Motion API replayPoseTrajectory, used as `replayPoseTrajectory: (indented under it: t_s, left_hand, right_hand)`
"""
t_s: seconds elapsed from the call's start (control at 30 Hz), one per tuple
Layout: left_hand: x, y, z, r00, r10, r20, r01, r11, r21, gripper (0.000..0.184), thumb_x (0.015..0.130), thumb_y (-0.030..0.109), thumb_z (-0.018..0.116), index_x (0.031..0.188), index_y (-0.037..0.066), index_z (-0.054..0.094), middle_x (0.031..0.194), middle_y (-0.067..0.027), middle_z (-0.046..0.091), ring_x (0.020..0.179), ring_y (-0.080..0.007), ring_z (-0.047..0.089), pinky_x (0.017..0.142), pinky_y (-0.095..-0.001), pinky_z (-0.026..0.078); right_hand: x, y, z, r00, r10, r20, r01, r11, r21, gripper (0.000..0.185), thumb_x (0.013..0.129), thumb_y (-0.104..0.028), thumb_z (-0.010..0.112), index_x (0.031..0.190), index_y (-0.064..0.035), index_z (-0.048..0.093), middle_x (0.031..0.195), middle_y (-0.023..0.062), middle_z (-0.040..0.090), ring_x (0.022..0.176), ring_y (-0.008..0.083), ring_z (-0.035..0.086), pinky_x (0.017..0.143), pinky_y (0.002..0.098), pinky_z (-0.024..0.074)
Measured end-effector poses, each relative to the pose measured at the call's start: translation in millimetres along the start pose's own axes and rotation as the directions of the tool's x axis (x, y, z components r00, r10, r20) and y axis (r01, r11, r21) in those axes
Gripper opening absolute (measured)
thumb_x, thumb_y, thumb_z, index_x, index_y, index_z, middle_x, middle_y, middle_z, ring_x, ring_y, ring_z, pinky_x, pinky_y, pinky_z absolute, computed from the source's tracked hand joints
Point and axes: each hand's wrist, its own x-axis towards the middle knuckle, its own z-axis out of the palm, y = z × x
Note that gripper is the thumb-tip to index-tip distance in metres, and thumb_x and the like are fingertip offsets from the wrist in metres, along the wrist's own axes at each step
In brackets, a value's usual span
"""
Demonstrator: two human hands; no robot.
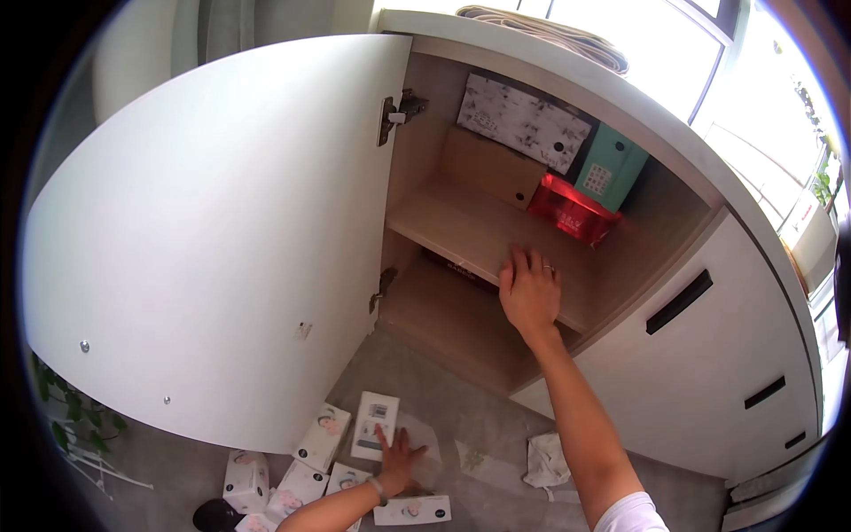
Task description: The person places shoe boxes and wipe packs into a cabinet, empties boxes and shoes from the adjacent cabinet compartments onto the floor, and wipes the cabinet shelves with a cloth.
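Observation:
My right hand (532, 291) lies palm down on the front part of the cabinet shelf (452, 232), fingers stretched out, a ring on one finger. Low on the left, my left hand (401, 463) has its fingers spread, with a fingertip at the edge of a white box (377, 424) on the floor. Whether it presses on that box I cannot tell. Close by is another white printed box (413, 511). More such boxes lie to the left, including one white box (322, 434) near the door's lower edge.
The white cabinet door (213, 239) stands wide open on the left. Inside are a patterned box (523, 122), a brown box (492, 168), a green box (612, 168) and a red bag (572, 209). A white crumpled cloth or bag (548, 461) lies on the floor (496, 417).

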Motion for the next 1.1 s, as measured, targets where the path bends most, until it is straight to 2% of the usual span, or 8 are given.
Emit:
replayPoseTrajectory:
  t_s: [0.13, 0.27, 0.33, 0.47, 0.77, 0.83, 1.03, 1.1]
  left_hand:
    - [-49, -30, 27, 0.973, -0.231, 0.014, 0.231, 0.973, 0.007, 0.097, 0.071, 0.077, 0.058, 0.152, 0.037, 0.024, 0.158, -0.0237, 0.012, 0.144, -0.0394, 0.021, 0.099, -0.0822, -0.007]
    - [-52, -35, 36, 0.977, -0.213, -0.022, 0.213, 0.977, -0.013, 0.098, 0.070, 0.076, 0.060, 0.152, 0.038, 0.024, 0.158, -0.0254, 0.011, 0.143, -0.0413, 0.024, 0.099, -0.0822, -0.007]
    - [-52, -34, 34, 0.975, -0.222, -0.021, 0.221, 0.975, -0.039, 0.098, 0.069, 0.074, 0.062, 0.152, 0.038, 0.024, 0.158, -0.0270, 0.011, 0.142, -0.0425, 0.026, 0.099, -0.0824, -0.007]
    - [-49, -36, 43, 0.969, -0.226, -0.097, 0.223, 0.974, -0.036, 0.098, 0.068, 0.073, 0.064, 0.151, 0.038, 0.025, 0.157, -0.0278, 0.011, 0.140, -0.0440, 0.028, 0.100, -0.0824, -0.007]
    - [-50, -36, 53, 0.972, -0.183, -0.145, 0.183, 0.983, -0.014, 0.103, 0.061, 0.078, 0.063, 0.150, 0.037, 0.031, 0.154, -0.0335, 0.014, 0.139, -0.0485, 0.027, 0.096, -0.0845, -0.007]
    - [-52, -37, 46, 0.973, -0.179, -0.145, 0.181, 0.983, 0.001, 0.101, 0.063, 0.079, 0.062, 0.150, 0.037, 0.030, 0.154, -0.0335, 0.014, 0.139, -0.0483, 0.028, 0.096, -0.0842, -0.008]
    - [-45, -37, 53, 0.979, -0.168, -0.119, 0.169, 0.986, 0.001, 0.102, 0.064, 0.079, 0.061, 0.151, 0.036, 0.027, 0.154, -0.0333, 0.013, 0.139, -0.0478, 0.029, 0.096, -0.0844, -0.008]
    - [-45, -36, 50, 0.981, -0.173, -0.088, 0.175, 0.984, 0.020, 0.101, 0.068, 0.079, 0.058, 0.152, 0.037, 0.022, 0.156, -0.0316, 0.011, 0.140, -0.0472, 0.027, 0.097, -0.0841, -0.007]
  right_hand:
    - [23, 10, 17, 0.995, -0.022, 0.096, 0.023, 1.000, -0.012, 0.038, 0.089, -0.025, 0.052, 0.122, -0.0076, 0.059, 0.118, 0.0176, 0.056, 0.114, 0.0342, 0.054, 0.093, 0.0493, 0.0425]
    - [65, 14, 52, 0.996, 0.026, 0.085, -0.030, 0.999, 0.044, 0.048, 0.088, -0.026, 0.052, 0.132, -0.0075, 0.051, 0.122, 0.0215, 0.052, 0.118, 0.0383, 0.050, 0.094, 0.0513, 0.0418]
    - [86, 17, 59, 0.898, 0.278, 0.342, -0.309, 0.950, 0.039, 0.053, 0.091, -0.030, 0.047, 0.140, -0.0108, 0.044, 0.129, 0.0259, 0.048, 0.119, 0.0439, 0.049, 0.100, 0.0524, 0.0417]
    - [100, 22, 68, 0.925, 0.269, 0.269, -0.296, 0.953, 0.065, 0.052, 0.091, -0.033, 0.047, 0.139, -0.0114, 0.045, 0.130, 0.0291, 0.047, 0.118, 0.0449, 0.050, 0.098, 0.0533, 0.0434]
    - [116, 36, 75, 0.874, 0.272, 0.402, -0.308, 0.951, 0.027, 0.052, 0.093, -0.037, 0.046, 0.137, -0.0092, 0.046, 0.125, 0.0266, 0.055, 0.116, 0.0438, 0.055, 0.099, 0.0515, 0.0446]
    - [112, 39, 81, 0.943, 0.182, 0.279, -0.219, 0.970, 0.108, 0.049, 0.090, -0.035, 0.051, 0.129, -0.0046, 0.052, 0.121, 0.0247, 0.057, 0.114, 0.0417, 0.056, 0.094, 0.0515, 0.0466]
    - [100, 35, 84, 0.982, 0.124, 0.143, -0.158, 0.954, 0.256, 0.044, 0.087, -0.025, 0.056, 0.124, -0.0016, 0.056, 0.121, 0.0262, 0.057, 0.111, 0.0420, 0.057, 0.093, 0.0497, 0.0482]
    - [94, 33, 71, 0.979, 0.087, 0.184, -0.138, 0.948, 0.286, 0.044, 0.086, -0.024, 0.056, 0.124, -0.0001, 0.056, 0.119, 0.0268, 0.058, 0.109, 0.0426, 0.058, 0.092, 0.0498, 0.0489]
